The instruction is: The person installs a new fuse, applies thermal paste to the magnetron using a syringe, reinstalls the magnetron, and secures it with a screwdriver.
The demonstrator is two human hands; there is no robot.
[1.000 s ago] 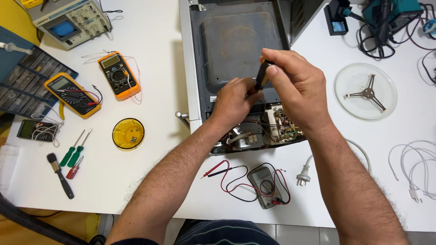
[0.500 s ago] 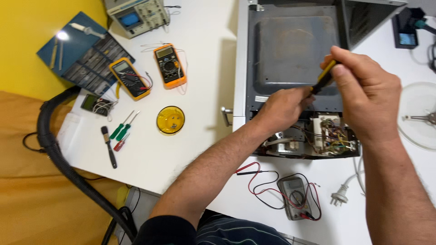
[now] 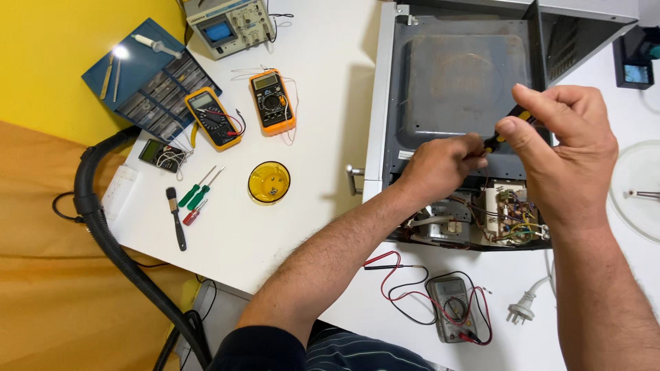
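Note:
An opened grey microwave chassis (image 3: pixel 454 82) lies on the white table, its wiring and circuit board (image 3: pixel 512 213) exposed at the near edge. My right hand (image 3: pixel 564 148) grips the yellow-and-black handle of a screwdriver (image 3: pixel 505 130) above the chassis. My left hand (image 3: pixel 440 165) pinches the lower end of that screwdriver, over the metal panel just above the circuit board. The screwdriver tip is hidden by my left fingers.
Two orange multimeters (image 3: pixel 273 102) (image 3: pixel 213 118), a yellow dish (image 3: pixel 269 181), small screwdrivers (image 3: pixel 196 192) and a brush (image 3: pixel 177 218) lie left. A grey multimeter with red leads (image 3: pixel 450 309) sits near the front edge. A glass turntable (image 3: pixel 639 189) is right, a black hose (image 3: pixel 103 227) hangs left.
The view has swung further left, so the table's left side and yellow wall show more. Both hands stay on the screwdriver over the chassis, my right hand lifted slightly.

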